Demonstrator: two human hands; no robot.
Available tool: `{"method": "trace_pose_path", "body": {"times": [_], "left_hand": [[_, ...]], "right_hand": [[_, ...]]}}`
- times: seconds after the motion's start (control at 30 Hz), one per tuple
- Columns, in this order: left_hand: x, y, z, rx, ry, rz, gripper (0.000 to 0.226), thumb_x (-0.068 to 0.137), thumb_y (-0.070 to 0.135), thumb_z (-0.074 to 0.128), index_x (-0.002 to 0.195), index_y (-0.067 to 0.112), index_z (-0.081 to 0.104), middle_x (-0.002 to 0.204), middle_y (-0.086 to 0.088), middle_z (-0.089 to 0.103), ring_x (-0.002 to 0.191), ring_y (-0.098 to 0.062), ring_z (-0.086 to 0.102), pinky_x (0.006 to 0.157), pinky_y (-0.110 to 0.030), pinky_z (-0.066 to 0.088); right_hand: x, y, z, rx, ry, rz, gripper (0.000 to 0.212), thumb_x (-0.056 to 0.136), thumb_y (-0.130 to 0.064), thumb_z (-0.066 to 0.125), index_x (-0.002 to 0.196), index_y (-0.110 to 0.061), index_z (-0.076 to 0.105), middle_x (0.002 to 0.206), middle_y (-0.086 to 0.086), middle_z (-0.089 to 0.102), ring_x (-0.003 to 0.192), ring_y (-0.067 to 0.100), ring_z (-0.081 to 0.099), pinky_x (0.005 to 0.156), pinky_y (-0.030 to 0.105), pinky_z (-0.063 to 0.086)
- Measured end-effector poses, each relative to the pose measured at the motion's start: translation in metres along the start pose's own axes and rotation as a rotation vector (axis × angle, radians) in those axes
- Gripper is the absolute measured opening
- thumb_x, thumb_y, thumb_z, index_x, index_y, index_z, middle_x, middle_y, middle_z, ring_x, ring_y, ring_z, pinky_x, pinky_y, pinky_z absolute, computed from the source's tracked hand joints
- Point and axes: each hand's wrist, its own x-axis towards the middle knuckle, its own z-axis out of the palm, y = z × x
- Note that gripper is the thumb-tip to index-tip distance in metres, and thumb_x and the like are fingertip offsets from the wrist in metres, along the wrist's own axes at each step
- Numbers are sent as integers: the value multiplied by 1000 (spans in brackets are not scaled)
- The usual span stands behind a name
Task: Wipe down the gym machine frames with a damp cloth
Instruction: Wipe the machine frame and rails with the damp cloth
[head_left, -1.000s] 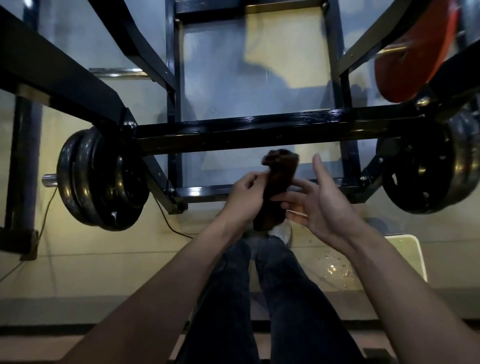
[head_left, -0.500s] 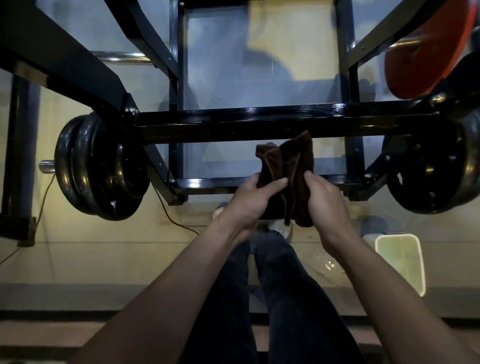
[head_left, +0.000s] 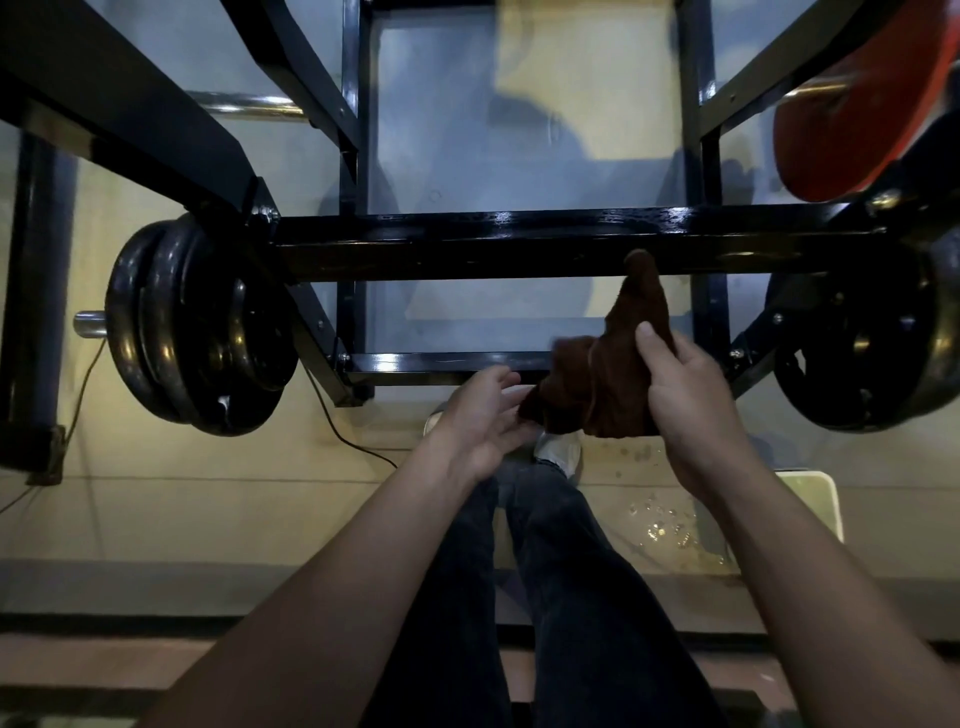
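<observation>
Nearest, two bare forearms reach forward over a pair of dark-trousered legs (head_left: 566, 597) toward the black machine. The left hand (head_left: 480, 421) is turned palm up with its fingers loose and spread, gripping nothing; its fingertips seem just to brush the lower left corner of the cloth (head_left: 608, 374), though the motion blur there makes that hard to be sure of. The right hand (head_left: 685, 410) is raised a little higher, its fingers and thumb curled round the right side of the cloth, thumb pressed flat on the front of it.

The cloth is dark reddish brown and bunched, hanging in folds with a visible seam down its middle. Its upper corner stands up in a point that overlaps the lower edge of the frame's main crossbar (head_left: 519, 241), right of centre. Its bottom edge hangs in front of the lower crossbar (head_left: 447, 361).

On the floor (head_left: 208, 509) beneath the hands lies a light shoe (head_left: 558, 452), with a patch of water drops (head_left: 660, 519) to its right and a pale tub (head_left: 815, 499) beyond that at the right side.

The crossbar is glossy black, with bright highlights along its top. Black weight plates (head_left: 202, 327) sit at its left end and another black stack (head_left: 862, 338) at its right. Farther up, an orange plate (head_left: 852, 114) shows at the top right corner.
</observation>
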Motion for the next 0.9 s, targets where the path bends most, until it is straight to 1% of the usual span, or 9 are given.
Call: {"method": "trace_pose_path", "body": {"times": [0.17, 0.27, 0.33, 0.4, 0.5, 0.6, 0.7, 0.8, 0.9], "left_hand": [[6, -4, 12, 39, -12, 84, 43, 107, 41, 45, 144, 21, 53, 139, -5, 59, 118, -21, 58, 95, -35, 47], [-1, -2, 32, -155, -122, 63, 67, 103, 68, 27, 135, 19, 60, 122, -6, 66, 103, -18, 62, 83, -32, 47], [-1, -1, 36, -277, -192, 90, 78, 97, 77, 26, 116, 14, 68, 102, -7, 71, 93, -18, 69, 85, -32, 55], [-4, 2, 32, -264, -203, 124, 85, 93, 80, 31, 118, 7, 67, 104, -13, 72, 98, -24, 72, 93, -39, 58], [-9, 10, 27, -185, -254, 154, 76, 98, 68, 41, 139, 6, 59, 129, -18, 68, 121, -30, 66, 107, -48, 50], [-8, 12, 28, -66, -182, 213, 43, 103, 41, 57, 131, 10, 63, 121, -13, 73, 115, -26, 69, 87, -39, 59], [-10, 12, 30, -9, -159, 244, 32, 105, 35, 53, 126, 13, 64, 113, -7, 75, 104, -20, 71, 74, -31, 59], [-13, 16, 31, -57, -202, 205, 36, 108, 34, 46, 136, 16, 58, 124, -10, 72, 117, -26, 67, 99, -47, 55], [-11, 18, 29, -141, -252, 140, 37, 109, 33, 41, 140, 18, 56, 134, -15, 66, 127, -32, 61, 111, -58, 43]], "right_hand": [[-5, 2, 9, -310, 57, -158, 25, 108, -40, 48, 101, -24, 67, 97, 9, 68, 84, 20, 68, 69, 35, 59], [-18, 10, 32, -370, -24, -238, 25, 104, -46, 52, 105, -30, 71, 95, -3, 72, 87, 14, 69, 79, 49, 60], [-24, 14, 44, -324, -108, -235, 21, 102, -42, 57, 111, -33, 75, 92, -9, 76, 90, 8, 71, 82, 48, 61], [-23, 13, 47, -264, -107, -228, 19, 104, -35, 59, 112, -30, 76, 92, -8, 77, 91, 9, 72, 83, 48, 61], [-14, 7, 39, -170, 12, -209, 17, 104, -33, 59, 100, -27, 75, 89, -4, 78, 86, 14, 74, 79, 48, 62], [-2, 8, 25, -196, 90, -175, 19, 104, -40, 57, 99, -30, 72, 90, -5, 76, 85, 10, 73, 74, 38, 62], [8, 13, 13, -343, 83, -197, 33, 100, -56, 55, 114, -30, 70, 108, 0, 71, 95, 12, 70, 80, 38, 62], [9, 8, 6, -163, -68, 21, 33, 100, -54, 58, 120, -30, 69, 114, -9, 73, 103, 7, 69, 89, 30, 56], [7, 1, 6, 249, -282, 243, 33, 101, -49, 55, 118, -25, 71, 116, -5, 77, 112, 11, 71, 101, 35, 51]]}}
